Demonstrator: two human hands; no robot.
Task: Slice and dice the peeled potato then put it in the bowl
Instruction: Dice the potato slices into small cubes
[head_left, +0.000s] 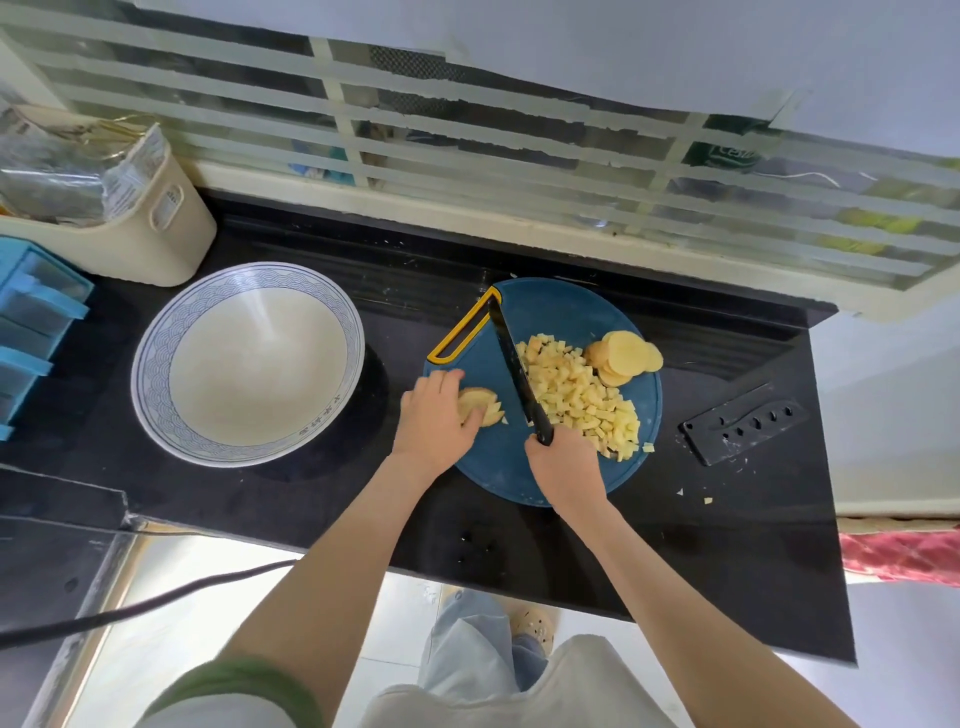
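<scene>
Potato (480, 406) mid-dice on board (571, 306), three lots: uncut slice stack under left hand (435, 415) at board's left edge, dice (582, 397) heaped at board centre, more slices (626, 357) at board's far right. Bowl (248, 361) left of board, apart from it, holds nothing yet.

Left hand curled over stack, pinning it flat. Right hand (563, 462) clenched round handle of knife (517, 371); blade runs away from body across board, between stack and heap.

For this step, probably:
- Keep left fingertips tucked back, knuckles guiding blade.
- Cut stack into strips first, turn, cross-cut to match existing cube size.
- Keep stack flat on board; slices look wet, likely to slide.
- Sweep finished cubes right into heap to keep cutting zone free.
- Heap close to board's right rim, a few bits (693, 496) already on counter (623, 561) right of board; push heap inward.
- Black sheath (743, 423) right of board, out of the way.
</scene>
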